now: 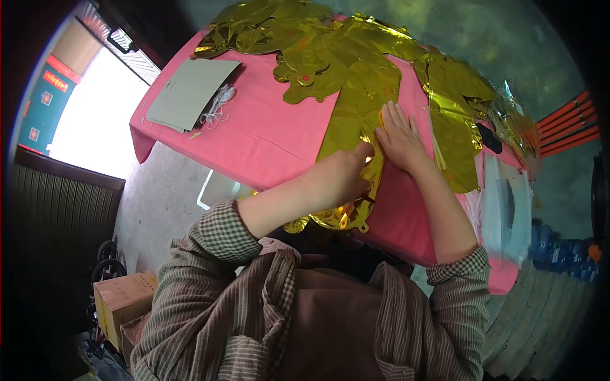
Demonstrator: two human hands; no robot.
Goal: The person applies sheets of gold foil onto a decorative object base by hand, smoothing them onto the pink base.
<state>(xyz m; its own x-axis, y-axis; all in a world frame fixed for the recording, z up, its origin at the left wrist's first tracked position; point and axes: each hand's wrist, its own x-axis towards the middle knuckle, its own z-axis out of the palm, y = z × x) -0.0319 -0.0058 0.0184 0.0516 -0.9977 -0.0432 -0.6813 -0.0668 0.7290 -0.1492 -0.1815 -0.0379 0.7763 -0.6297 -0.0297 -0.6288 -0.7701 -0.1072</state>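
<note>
A flat, uninflated gold foil balloon point(361, 101) lies on the table with the pink cloth point(267, 133), its lower end hanging over the near edge. My left hand point(340, 178) is closed on the foil near that edge, pinching it. My right hand point(399, 140) lies flat on the same foil with its fingers spread, pressing it down. More gold foil balloons point(267, 28) are piled at the far side, and another one point(454, 120) sits to the right.
A grey card folder point(190, 92) and a bundle of white string point(218, 105) lie at the table's left. Clear plastic packaging point(508, 203) rests at the right edge. Cardboard boxes point(124, 298) stand on the floor at the lower left. Orange poles point(569, 124) are at the right.
</note>
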